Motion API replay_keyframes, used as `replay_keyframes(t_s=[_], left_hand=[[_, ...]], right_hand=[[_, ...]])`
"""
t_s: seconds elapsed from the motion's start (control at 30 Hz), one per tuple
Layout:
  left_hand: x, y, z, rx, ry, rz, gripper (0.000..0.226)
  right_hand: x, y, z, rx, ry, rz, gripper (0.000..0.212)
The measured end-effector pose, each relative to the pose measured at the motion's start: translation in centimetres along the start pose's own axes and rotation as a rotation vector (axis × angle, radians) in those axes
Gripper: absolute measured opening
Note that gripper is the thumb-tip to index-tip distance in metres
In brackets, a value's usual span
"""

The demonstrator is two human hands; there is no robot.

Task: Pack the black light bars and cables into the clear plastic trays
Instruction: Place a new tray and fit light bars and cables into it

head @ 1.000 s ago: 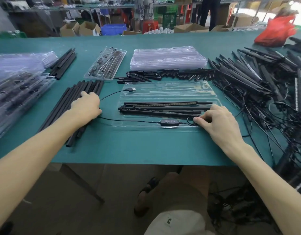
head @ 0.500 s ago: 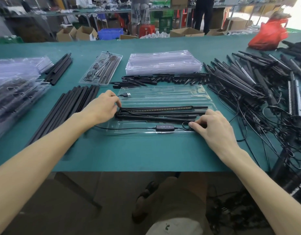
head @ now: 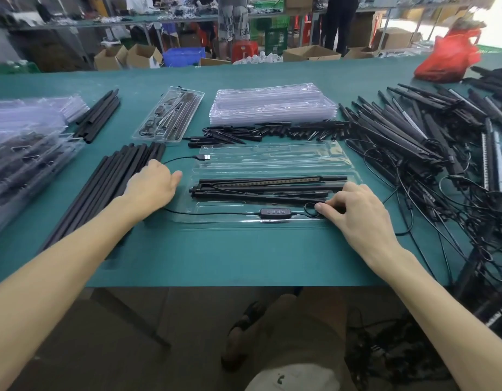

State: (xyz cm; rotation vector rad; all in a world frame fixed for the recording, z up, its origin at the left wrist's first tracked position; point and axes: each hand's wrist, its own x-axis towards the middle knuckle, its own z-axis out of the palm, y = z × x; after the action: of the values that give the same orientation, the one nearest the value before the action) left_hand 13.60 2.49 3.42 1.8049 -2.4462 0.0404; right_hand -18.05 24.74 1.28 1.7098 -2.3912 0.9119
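Two hands | left hand (head: 152, 183) on rods (head: 103, 187), grip unclear | right hand (head: 357, 213) pinching cable (head: 275, 211) at tray (head: 272, 153) near-right corner

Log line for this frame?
phase: seating cable | left hand: on loose bars, grip unclear | right hand: holds cable at tray's right end | light bar: in tray | USB plug: outside tray

Black light bars (head: 269, 180), clear tray (head: 272, 153), teal table (head: 244, 249) (blurred bag (head: 447, 57) looks red).
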Motion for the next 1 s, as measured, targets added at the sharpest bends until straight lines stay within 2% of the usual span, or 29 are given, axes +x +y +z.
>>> replay_keyframes(t_s=[0.1,0.27,0.43,0.5,0.57,0.7,0.93,1.0], left_hand=[[0.4,-0.5,0.0,-0.008,0.074,-0.088,0.051],[0.9,-0.4,0.3,0.013,0.062,-0.187,0.044],[1.1,0.9,0.9,-0.051,0.209,-0.096,0.032],[1.6,1.8,0.9,-0.122,0.218,-0.042,0.033],[2.3,2.9,1.0,-0.262,0.147,-0.036,0.038],[3.1,4.8,1.0,-0.696,0.014,-0.157,0.051],[4.6,5.2,0.8,-1.18,0.048,-0.434,0.058],[4.5,5.0,0.5,-1.329,0.035,-0.451,0.057]], right_hand=[[0.1,0.0,0.0,-0.005,-0.005,0.0,0.031],[0.0,0.0,0.0,0.002,-0.003,0.0,0.031],[-0.1,0.0,0.0,0.002,0.004,-0.003,0.03],[-0.1,-0.1,0.0,0.0,0.005,-0.006,0.029],[-0.1,-0.1,0.0,0.001,0.004,-0.008,0.029],[-0.2,-0.2,-0.1,0.001,-0.007,-0.003,0.029],[-0.2,-0.3,-0.2,-0.006,-0.024,-0.002,0.03],[-0.2,-0.3,-0.2,-0.005,-0.023,-0.002,0.03]])
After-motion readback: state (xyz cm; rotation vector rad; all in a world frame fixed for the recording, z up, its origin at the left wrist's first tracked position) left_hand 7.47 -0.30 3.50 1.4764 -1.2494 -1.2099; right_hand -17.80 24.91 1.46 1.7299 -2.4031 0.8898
